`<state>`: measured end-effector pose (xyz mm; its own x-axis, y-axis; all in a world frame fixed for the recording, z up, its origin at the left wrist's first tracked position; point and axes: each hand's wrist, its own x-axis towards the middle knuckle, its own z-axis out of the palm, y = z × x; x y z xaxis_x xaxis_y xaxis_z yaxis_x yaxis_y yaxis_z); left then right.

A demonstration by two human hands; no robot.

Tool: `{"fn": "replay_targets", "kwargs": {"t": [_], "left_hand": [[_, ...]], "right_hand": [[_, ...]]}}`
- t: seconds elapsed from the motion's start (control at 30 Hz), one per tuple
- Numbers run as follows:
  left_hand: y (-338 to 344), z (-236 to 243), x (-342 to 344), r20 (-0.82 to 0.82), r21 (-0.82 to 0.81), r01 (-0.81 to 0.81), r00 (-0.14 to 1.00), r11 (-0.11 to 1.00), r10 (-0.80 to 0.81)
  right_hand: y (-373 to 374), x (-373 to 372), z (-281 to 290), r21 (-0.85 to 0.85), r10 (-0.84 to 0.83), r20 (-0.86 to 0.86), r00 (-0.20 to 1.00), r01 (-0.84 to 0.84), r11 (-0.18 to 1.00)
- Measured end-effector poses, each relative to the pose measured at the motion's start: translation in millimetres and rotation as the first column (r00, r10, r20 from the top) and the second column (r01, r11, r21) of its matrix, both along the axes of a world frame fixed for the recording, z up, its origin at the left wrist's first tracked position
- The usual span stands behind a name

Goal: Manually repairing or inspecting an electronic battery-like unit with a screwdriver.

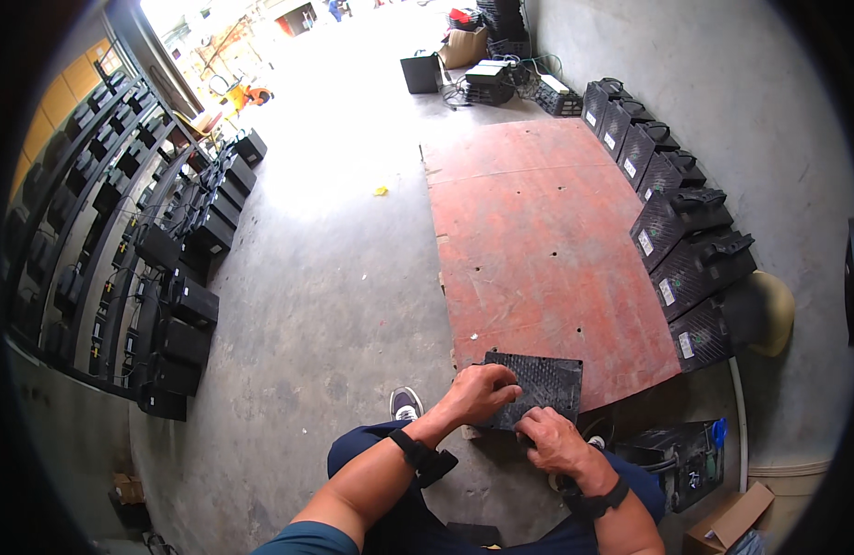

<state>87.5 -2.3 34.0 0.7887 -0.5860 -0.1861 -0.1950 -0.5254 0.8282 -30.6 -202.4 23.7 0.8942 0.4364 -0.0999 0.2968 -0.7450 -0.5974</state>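
In front of me, on the near edge of a red board (529, 268), lies a black battery case (555, 377) with a textured face. My left hand (482, 393) rests over its left part, fingers curled inward; whatever lies under the fingertips is hidden. At the near edge of the case is my right hand (556, 438), its fingers closed around something small and dark that I cannot make out. Both wrists wear black bands. Right of my knee stands another black case (691, 462) with cables and a blue piece at its top.
Several black battery cases (700, 268) with handles line the right wall beside a cap (774, 313). A rack (112, 231) with black units fills the left side. Cables and crates (490, 88) lie at the back. An open cardboard box (734, 518) sits at lower right.
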Motion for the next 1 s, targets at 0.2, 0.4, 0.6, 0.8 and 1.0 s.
{"fn": "replay_targets", "kwargs": {"t": [0.2, 0.4, 0.6, 0.8, 1.0], "left_hand": [[0.9, 0.9, 0.5, -0.013, 0.005, -0.007, 1.000, 1.000, 0.007], [-0.7, 0.4, -0.4, 0.000, -0.013, -0.005, 1.000, 1.000, 0.005], [1.0, 2.5, 1.1, 0.001, 0.002, -0.003, 1.000, 1.000, 0.003], [0.1, -1.1, -0.2, -0.002, -0.006, -0.008, 1.000, 1.000, 0.007], [-0.6, 0.5, 0.4, -0.016, -0.002, -0.001, 1.000, 1.000, 0.000]], "right_hand": [[5.1, -0.2, 20.0, 0.027, -0.123, -0.087, 0.989, 0.126, 0.992], [2.1, 1.0, 5.1, -0.026, -0.011, -0.005, 1.000, 0.011, 1.000], [6.3, 0.6, 21.6, 0.002, -0.123, -0.117, 0.986, 0.124, 0.992], [2.9, 0.6, 0.1, -0.002, -0.004, -0.001, 1.000, 0.004, 1.000], [4.2, 1.1, 21.6, -0.003, -0.118, -0.096, 0.988, 0.118, 0.993]]}}
